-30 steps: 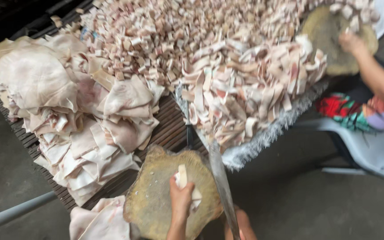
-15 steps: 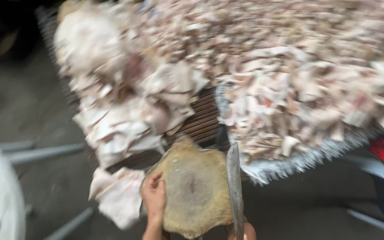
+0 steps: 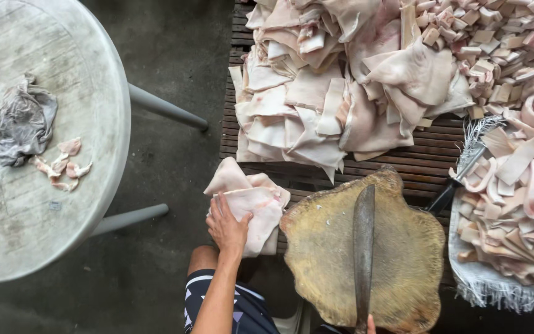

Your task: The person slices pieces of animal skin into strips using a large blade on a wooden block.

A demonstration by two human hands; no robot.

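My left hand (image 3: 227,226) rests flat on a small stack of pale pink skin sheets (image 3: 248,198) at the near left corner of the slatted wooden table (image 3: 428,158). To the right lies a round, worn wooden chopping block (image 3: 403,247), bare apart from the blade resting on it. A long dark cleaver (image 3: 363,244) lies across it, blade pointing away from me. Only a fingertip of my right hand (image 3: 371,323) shows at the bottom edge, at the cleaver's handle end. A large heap of uncut skin sheets (image 3: 341,93) lies beyond the block.
Cut pale strips are piled at the right (image 3: 514,204) on a white woven sack (image 3: 495,284) and at the back right (image 3: 495,49). A round grey plastic table (image 3: 44,210) at the left carries a crumpled grey rag (image 3: 23,124) and a few scraps (image 3: 63,161). Concrete floor lies between.
The view has swung left, bringing the round grey table into sight. My left hand has moved off the chopping block onto the small stack of skin sheets beside it. The cleaver still lies on the block.
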